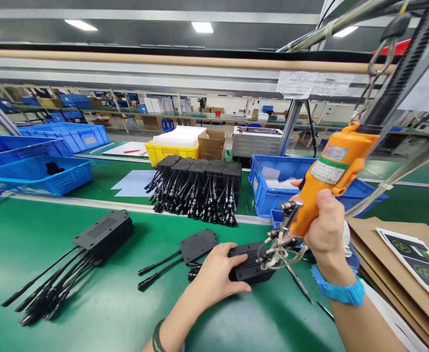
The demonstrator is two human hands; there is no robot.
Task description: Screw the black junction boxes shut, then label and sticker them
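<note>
My right hand (326,232), with a blue band at the wrist, is wrapped around an orange electric screwdriver (311,200) that hangs from a metal hook. The tool tilts down to the left, its tip end over a black ribbed box (253,266) lying on the green bench. My left hand (219,271) grips the left end of this box, thumb at the near side and fingers across the top. Wires and fittings around the tool's nose hide where the bit meets the box. Left of my hand lies a flat black unit (198,246) with two cable ends.
A stack of black boxes with cables (199,183) stands behind. More black boxes with cables (104,234) lie at left. Blue bins (71,178) flank the bench, with another blue bin (260,195) at right. Tweezers (300,283) and cardboard sheets (368,254) lie at right.
</note>
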